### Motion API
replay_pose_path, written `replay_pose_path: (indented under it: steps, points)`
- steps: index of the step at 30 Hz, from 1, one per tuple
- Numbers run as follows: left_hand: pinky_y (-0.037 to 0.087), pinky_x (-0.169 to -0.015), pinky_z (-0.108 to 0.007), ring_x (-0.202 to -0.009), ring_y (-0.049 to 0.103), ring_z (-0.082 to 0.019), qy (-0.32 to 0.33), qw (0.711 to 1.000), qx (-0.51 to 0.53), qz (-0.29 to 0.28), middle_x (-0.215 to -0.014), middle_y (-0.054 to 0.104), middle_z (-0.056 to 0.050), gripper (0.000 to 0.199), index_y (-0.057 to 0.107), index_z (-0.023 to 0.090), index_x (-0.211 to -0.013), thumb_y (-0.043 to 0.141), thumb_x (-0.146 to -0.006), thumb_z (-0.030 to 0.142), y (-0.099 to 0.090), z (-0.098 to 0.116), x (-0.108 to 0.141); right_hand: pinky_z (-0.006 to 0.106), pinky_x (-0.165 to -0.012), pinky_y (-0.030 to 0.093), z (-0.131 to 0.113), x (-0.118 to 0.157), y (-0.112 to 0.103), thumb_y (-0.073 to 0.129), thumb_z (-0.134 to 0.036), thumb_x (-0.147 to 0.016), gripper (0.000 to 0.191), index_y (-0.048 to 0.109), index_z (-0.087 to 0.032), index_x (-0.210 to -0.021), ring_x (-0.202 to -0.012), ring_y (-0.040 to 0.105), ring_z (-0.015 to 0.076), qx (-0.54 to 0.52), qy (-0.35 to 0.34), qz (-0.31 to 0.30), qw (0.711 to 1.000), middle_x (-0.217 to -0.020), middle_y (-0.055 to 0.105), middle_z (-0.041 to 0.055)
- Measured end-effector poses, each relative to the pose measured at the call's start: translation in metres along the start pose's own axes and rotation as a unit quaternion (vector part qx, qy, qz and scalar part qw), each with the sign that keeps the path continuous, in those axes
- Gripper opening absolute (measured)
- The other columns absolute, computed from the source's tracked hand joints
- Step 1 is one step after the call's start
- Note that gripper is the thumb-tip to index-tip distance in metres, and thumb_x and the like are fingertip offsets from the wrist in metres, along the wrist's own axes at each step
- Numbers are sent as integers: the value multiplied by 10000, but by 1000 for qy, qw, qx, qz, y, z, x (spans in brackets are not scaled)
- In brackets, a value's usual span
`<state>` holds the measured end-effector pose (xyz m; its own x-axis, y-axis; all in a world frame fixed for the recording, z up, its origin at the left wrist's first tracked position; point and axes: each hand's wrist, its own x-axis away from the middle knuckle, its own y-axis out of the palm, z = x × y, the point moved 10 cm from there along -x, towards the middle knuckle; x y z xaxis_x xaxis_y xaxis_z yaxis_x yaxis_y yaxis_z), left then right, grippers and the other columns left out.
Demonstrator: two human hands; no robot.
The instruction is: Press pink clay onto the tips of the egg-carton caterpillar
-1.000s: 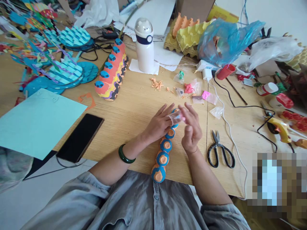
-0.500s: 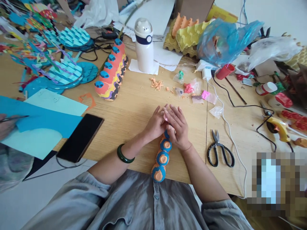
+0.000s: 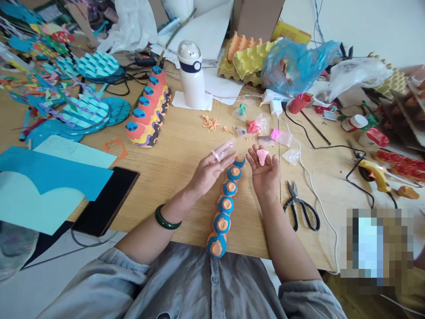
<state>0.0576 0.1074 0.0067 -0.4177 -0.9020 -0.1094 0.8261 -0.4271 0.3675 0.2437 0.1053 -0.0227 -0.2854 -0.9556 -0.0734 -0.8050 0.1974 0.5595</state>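
Observation:
My left hand [image 3: 207,173] has its fingers stretched out, holding a clear plastic wrapper [image 3: 223,149] at the fingertips. Palm up, my right hand [image 3: 266,177] carries a small lump of pink clay [image 3: 262,156] on its fingers. Between the hands a row of joined blue domes [image 3: 229,187] with orange clay discs on top runs from the table edge away from me; neither hand appears to grip it.
Black-handled scissors [image 3: 301,206] lie right of my right forearm, beside a white cable [image 3: 323,212]. Clay packets [image 3: 254,127] and orange scraps [image 3: 210,123] lie ahead. A phone [image 3: 106,201], a red painted egg-carton piece [image 3: 148,108] and a white bottle [image 3: 192,79] stand or lie leftward.
My hands have come apart from over the dome row, showing the wrapper in the left and pink clay on the right. Another person's hand with a pen has left the view.

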Motion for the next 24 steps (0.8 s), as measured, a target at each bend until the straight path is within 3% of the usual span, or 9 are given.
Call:
replay_pose_path:
  steps: [3,8,13,17,20,24]
  points:
    - [425,-1277,-587,-1486,559,-333,-53,996,72,8,-1615,563,-150,573,609,168,-1454,535,-887,192,1,-4,-1,521,-1065,614,10,-3,-6,572,-519,-983,372,781,-217,-1045,-1073,798,248,-24,23,11,999,-1130,845,84]
    - [464,-1269,-510,-1403,649,-276,-98,982,153,49,-1404,742,-133,395,686,156,-1312,537,-948,199,-2,-7,1,520,-1023,638,17,-4,-6,585,-526,-976,387,773,-194,-1040,-974,811,245,-36,40,13,998,-1056,853,87]
    - [602,-1117,-448,-1133,799,-252,-149,970,171,86,-1526,659,-107,392,686,200,-1366,502,-1038,310,-12,-21,3,480,-952,667,14,-1,-2,590,-495,-980,366,776,-187,-1046,-979,808,237,-5,30,24,999,-1059,852,94]
    - [654,-995,-326,-887,829,-145,-177,963,180,92,-1541,650,-89,391,692,219,-1388,488,-1067,312,-15,-26,5,491,-974,659,-7,10,10,597,-492,-1007,368,792,-202,-1124,-1130,778,250,80,-50,35,995,-1191,834,98]
    - [664,-892,-239,-736,797,-71,-206,953,199,101,-1545,648,-80,385,699,218,-1384,466,-1088,296,-13,-29,7,518,-1053,622,-22,21,26,540,-496,-1057,387,774,-252,-1243,-1260,730,250,165,-107,5,980,-1344,784,92]
    - [648,-762,-161,-606,723,1,-225,943,225,101,-1588,607,-66,391,736,212,-1325,415,-1106,257,-7,-27,9,543,-1193,521,-37,33,47,487,-494,-1088,423,679,-338,-1430,-1448,609,249,291,-195,-64,935,-1537,668,62]
